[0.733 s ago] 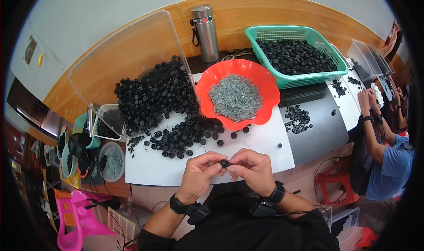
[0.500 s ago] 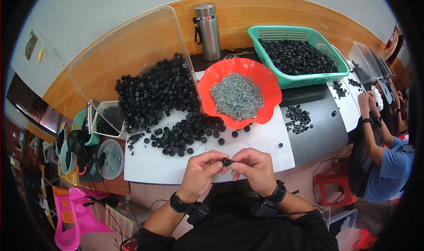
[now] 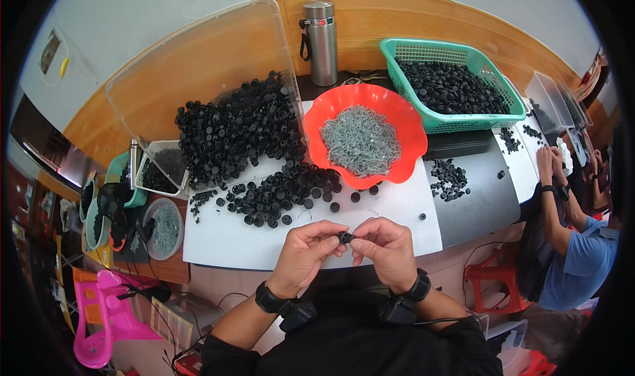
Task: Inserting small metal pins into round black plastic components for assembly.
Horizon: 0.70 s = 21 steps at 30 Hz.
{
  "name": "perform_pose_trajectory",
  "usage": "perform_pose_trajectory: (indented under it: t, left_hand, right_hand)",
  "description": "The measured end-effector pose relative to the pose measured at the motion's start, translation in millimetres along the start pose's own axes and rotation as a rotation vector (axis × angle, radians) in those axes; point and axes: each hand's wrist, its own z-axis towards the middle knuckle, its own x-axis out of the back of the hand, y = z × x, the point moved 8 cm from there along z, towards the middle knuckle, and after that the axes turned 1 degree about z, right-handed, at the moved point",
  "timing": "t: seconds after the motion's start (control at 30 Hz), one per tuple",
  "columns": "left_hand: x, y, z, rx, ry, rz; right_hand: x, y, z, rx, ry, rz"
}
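Between my two hands, just over the table's front edge, is a small round black plastic part point(image 3: 344, 237). My left hand point(image 3: 309, 251) pinches it from the left with thumb and index finger. From the other side, my right hand point(image 3: 381, 247) pinches the same part, its fingers curled in. Fingertips cover much of the part, so its details are hidden. Beyond my hands lie loose black round caps point(image 3: 281, 194) on the white tabletop point(image 3: 218, 247). Past them a red scalloped bowl point(image 3: 413, 141) holds many small silvery metal pieces point(image 3: 360, 141).
A clear bin point(image 3: 192, 35) with heaped black parts stands left, a green basket point(image 3: 436, 121) of black parts at the back right. A steel flask point(image 3: 320, 45) stands behind the bowl. At right sits another person point(image 3: 579, 257), by a red stool point(image 3: 493, 283). A pink stool point(image 3: 109, 310) is at lower left.
The view has shifted slightly. Both hands stay together on the small black part, with only slight finger movement.
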Motion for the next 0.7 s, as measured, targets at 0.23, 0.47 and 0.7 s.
perform_pose_trajectory:
  t: [0.23,0.47,0.7]
  left_hand:
    - [3.3,-6.8,-0.3,0.058,-0.028,-0.1]
    - [1.6,-7.0,-0.8,0.072,-0.025,-0.127]
    - [-1.6,-4.0,1.2,0.033,-0.022,-0.019]
  right_hand:
    - [-3.4,-3.9,1.0,-0.011,-0.023,-0.019]
    - [-3.5,-2.9,1.8,-0.025,-0.052,0.012]
    - [-1.7,-6.5,2.9,0.017,-0.093,-0.095]
